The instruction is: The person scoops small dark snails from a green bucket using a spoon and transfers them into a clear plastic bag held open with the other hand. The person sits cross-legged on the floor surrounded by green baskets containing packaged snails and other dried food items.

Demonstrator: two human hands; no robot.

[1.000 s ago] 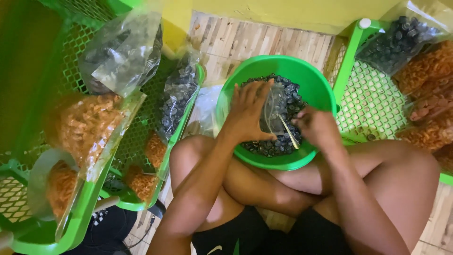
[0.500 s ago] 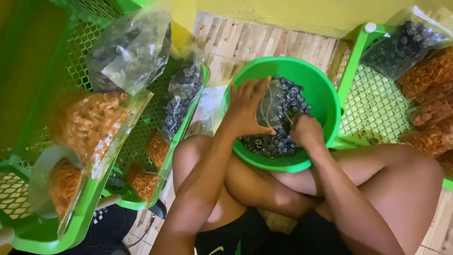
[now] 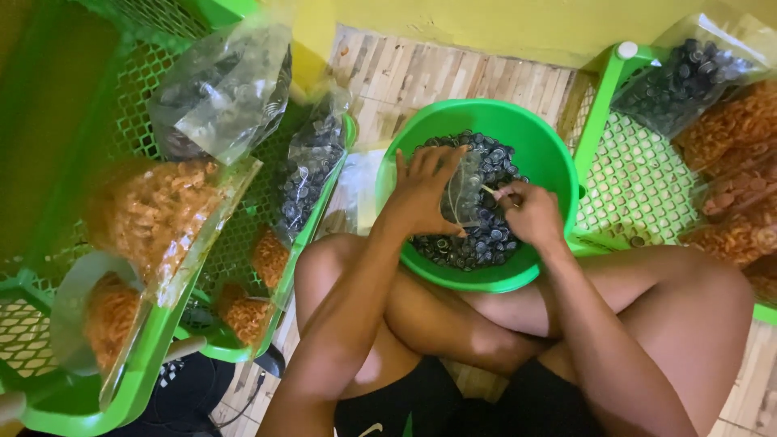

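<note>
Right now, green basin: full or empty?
Partly full. The green basin holds dark small round pieces across its bottom, with bare wall above them.

The bowl (image 3: pixel 550 154) is glossy green plastic, the small bag (image 3: pixel 465 190) clear crinkled film, the floor (image 3: pixel 453 77) pale rough wood.

Orange-snack bags (image 3: pixel 740 178) cut off rightward

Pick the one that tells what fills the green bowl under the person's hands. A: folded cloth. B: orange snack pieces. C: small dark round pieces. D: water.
C: the green bowl holds a heap of small dark round pieces, with the left hand and the right hand both over a clear plastic bag inside it.
</note>
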